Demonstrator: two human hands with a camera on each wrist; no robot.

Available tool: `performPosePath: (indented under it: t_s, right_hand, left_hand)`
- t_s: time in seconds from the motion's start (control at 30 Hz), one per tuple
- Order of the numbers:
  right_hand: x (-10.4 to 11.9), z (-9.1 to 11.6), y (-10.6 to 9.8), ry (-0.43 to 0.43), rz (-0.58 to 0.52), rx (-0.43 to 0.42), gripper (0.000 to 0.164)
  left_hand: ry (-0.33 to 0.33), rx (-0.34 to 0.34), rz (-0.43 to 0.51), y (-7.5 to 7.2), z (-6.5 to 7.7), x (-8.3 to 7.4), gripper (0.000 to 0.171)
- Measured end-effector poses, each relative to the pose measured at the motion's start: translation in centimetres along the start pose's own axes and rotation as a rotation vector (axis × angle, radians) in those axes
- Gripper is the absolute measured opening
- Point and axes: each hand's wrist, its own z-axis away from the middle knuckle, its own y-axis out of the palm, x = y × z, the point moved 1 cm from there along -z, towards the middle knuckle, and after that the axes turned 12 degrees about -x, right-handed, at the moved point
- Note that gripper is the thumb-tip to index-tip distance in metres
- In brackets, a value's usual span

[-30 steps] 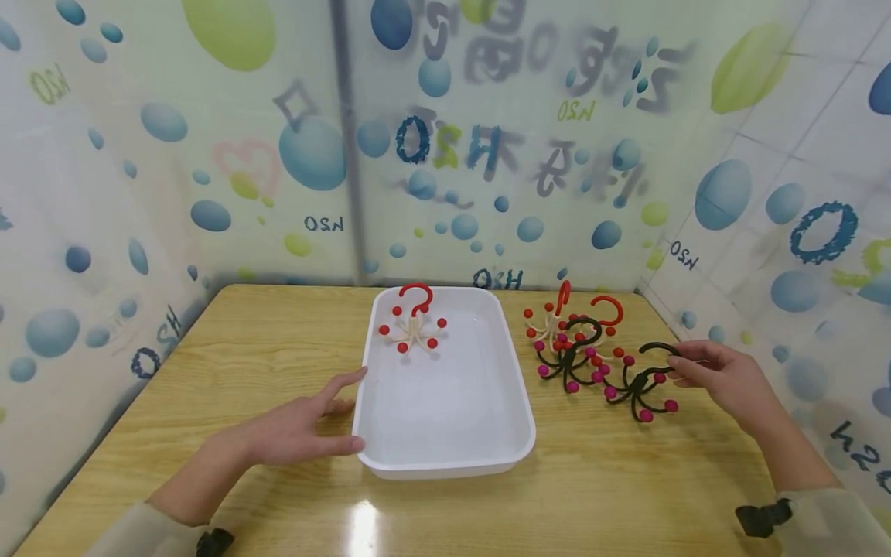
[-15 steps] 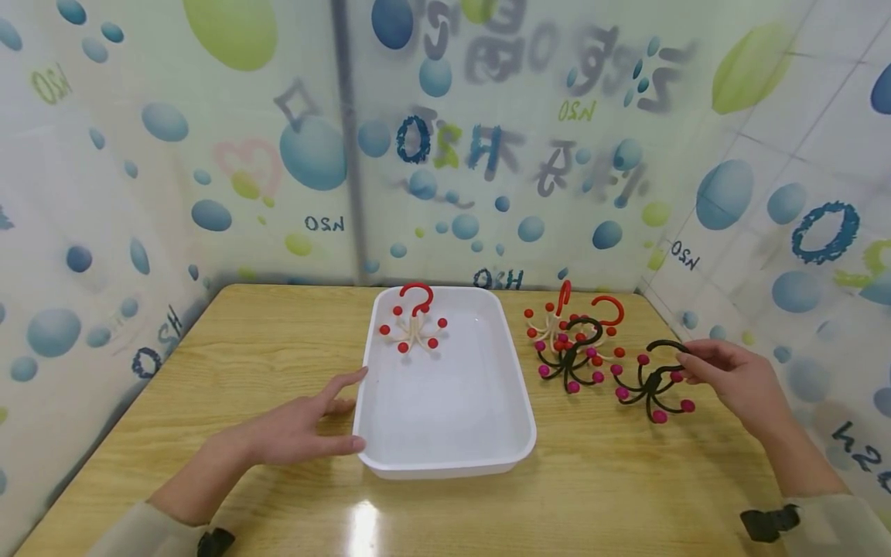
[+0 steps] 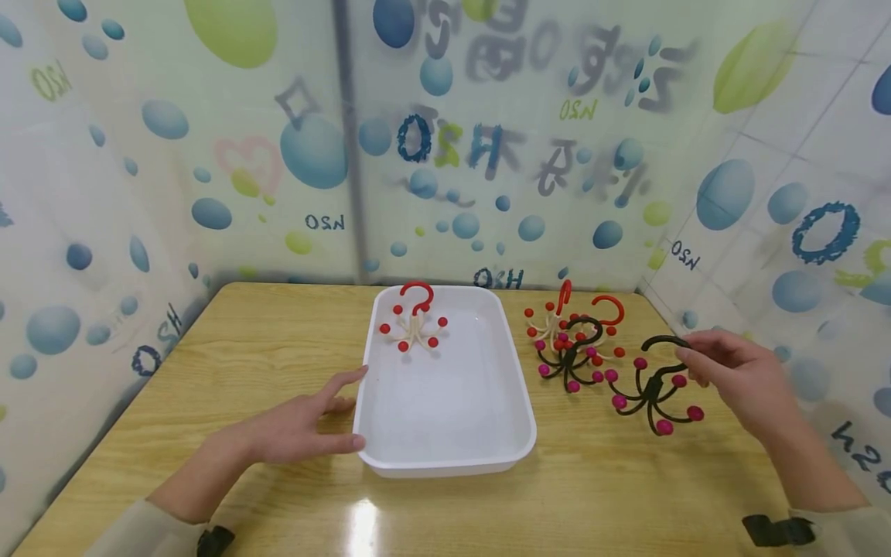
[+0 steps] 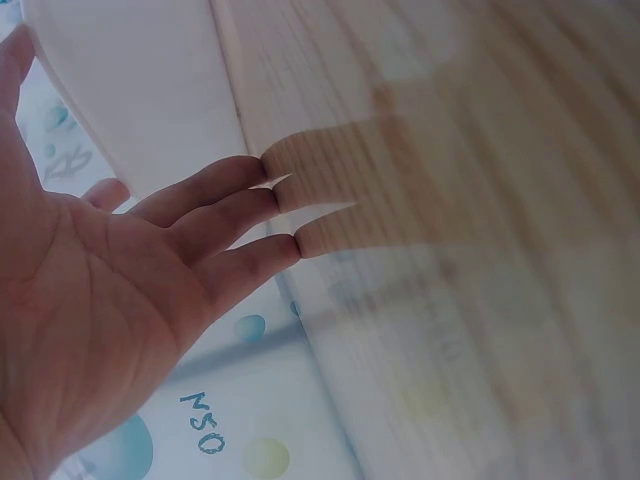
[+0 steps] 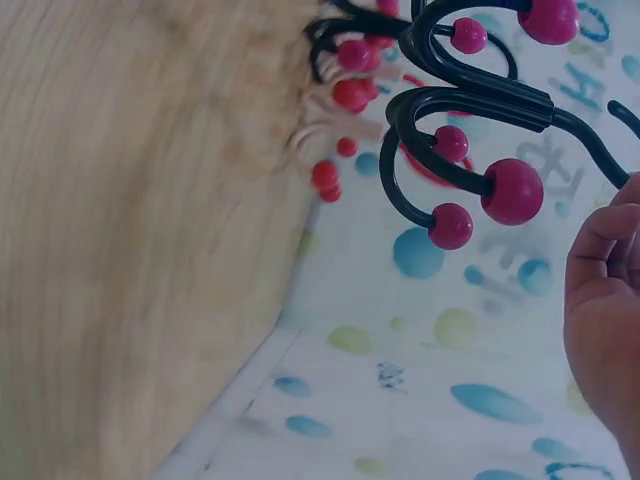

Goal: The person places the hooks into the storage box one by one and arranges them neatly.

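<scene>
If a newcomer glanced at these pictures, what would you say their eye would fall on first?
Probably the white tray on the table, with a red-tipped cream hanger at its far left corner and the left hand at its left edge. Next, likely the pink-tipped black hanger, held in the right hand, to the right of the tray.

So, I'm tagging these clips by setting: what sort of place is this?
Probably a small screened-off workspace: translucent sheeting printed with bubbles and mirrored H2O lettering closes in the visible sides of a wood-grain table, on which a white tray stands.
</scene>
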Motion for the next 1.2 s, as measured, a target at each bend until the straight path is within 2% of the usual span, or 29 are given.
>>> performPosePath:
  t_s: [0.17,0.37,0.5,0.8,1.0,1.2]
  right_hand:
    - [2.5,0.3,1.7,-0.088,-0.092,0.040,0.011]
    - [5.5,0.5,4.3,-0.144,-0.194,0.109,0.010]
    - [7.5,0.1,6.3,-0.111,-0.215,0.164,0.011]
    - [11.6,-2.0,10.8,-0.068,-0.157,0.232,0.032]
    - [12.9,-4.0,14.1,-0.068,-0.157,0.270,0.034]
    - [13.4,-5.8,17.7,-0.057,-0.148,0.295,0.028]
  left_hand:
    - [-0.002,0.004,0.005,-0.1,0.0,-0.1,0.103]
    - [-0.011,0.006,0.002,-0.1,0.1,-0.1,0.103]
    - [-0.012,0.003,0.000,-0.2,0.2,-0.1,0.103]
    - [-0.001,0.001,0.005,-0.1,0.1,0.0,0.102]
    - [0.000,0.001,0.004,-0.1,0.1,0.1,0.102]
    - [-0.005,0.005,0.016,-0.1,0.0,0.2,0.103]
